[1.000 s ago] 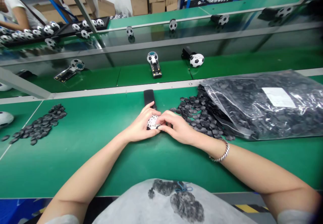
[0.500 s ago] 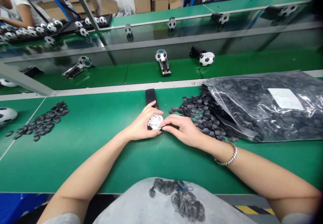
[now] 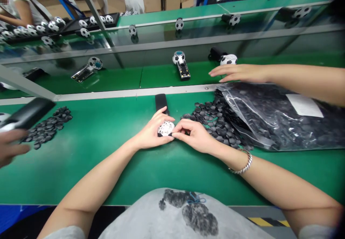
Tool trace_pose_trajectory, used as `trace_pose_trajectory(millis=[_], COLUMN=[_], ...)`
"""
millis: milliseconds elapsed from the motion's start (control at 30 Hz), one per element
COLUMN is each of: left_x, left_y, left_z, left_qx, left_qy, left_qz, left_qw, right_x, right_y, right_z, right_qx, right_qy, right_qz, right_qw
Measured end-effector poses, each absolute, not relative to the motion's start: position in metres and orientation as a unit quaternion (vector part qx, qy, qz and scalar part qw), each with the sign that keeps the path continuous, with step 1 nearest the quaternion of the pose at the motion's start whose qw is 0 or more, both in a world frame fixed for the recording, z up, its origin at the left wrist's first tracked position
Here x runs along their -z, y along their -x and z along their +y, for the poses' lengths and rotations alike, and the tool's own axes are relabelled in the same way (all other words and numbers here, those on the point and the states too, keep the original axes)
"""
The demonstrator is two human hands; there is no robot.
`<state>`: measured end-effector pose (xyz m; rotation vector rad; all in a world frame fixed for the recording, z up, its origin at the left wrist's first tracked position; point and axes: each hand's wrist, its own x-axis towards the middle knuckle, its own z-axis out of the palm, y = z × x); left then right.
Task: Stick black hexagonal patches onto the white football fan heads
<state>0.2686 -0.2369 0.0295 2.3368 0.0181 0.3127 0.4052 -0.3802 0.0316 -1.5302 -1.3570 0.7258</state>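
Note:
My left hand (image 3: 152, 129) is wrapped around a soccer-ball-shaped part (image 3: 165, 128), white with open gaps and some black patches. A black handle-like body (image 3: 161, 103) lies just beyond my left fingers, in line with the ball part; whether the two are joined is hidden. At the ball's lower right edge, my right hand (image 3: 195, 135) pinches a small black piece, mostly covered by the fingertips. Close to my right hand is a heap of loose black patches (image 3: 207, 115), spilling out of a large clear bag (image 3: 269, 120).
Beyond the table's metal edge, a green conveyor (image 3: 153, 75) carries a soccer-ball device with a bare circuit board (image 3: 183, 68). Another person's hand (image 3: 239, 73) reaches over the bag. At left, a hand (image 3: 12, 147) holds a black-handled device (image 3: 32, 112) near another patch pile (image 3: 51, 127).
Other people's hands have come in at the left, with a black-handled device, and at the right over the conveyor. Devices on the near conveyor shifted right, those on the far one left. My hands barely moved.

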Motion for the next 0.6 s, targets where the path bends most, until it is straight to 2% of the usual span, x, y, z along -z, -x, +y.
trace_pose_trajectory(millis=[233, 600], left_x=[-0.0309, -0.0335], left_y=[-0.27, -0.2718], left_z=[-0.2378, -0.2401], left_qx=[-0.119, -0.118], left_qy=[-0.914, -0.915], left_qz=[0.01, 0.001], left_qw=[0.387, 0.385], right_x=[-0.0286, -0.0296], right_y=[-0.4081, -0.4055], right_z=[-0.3725, -0.3755], right_qx=[-0.409, -0.347], right_qy=[0.602, 0.604], right_qz=[-0.477, -0.52], right_qw=[0.493, 0.495])
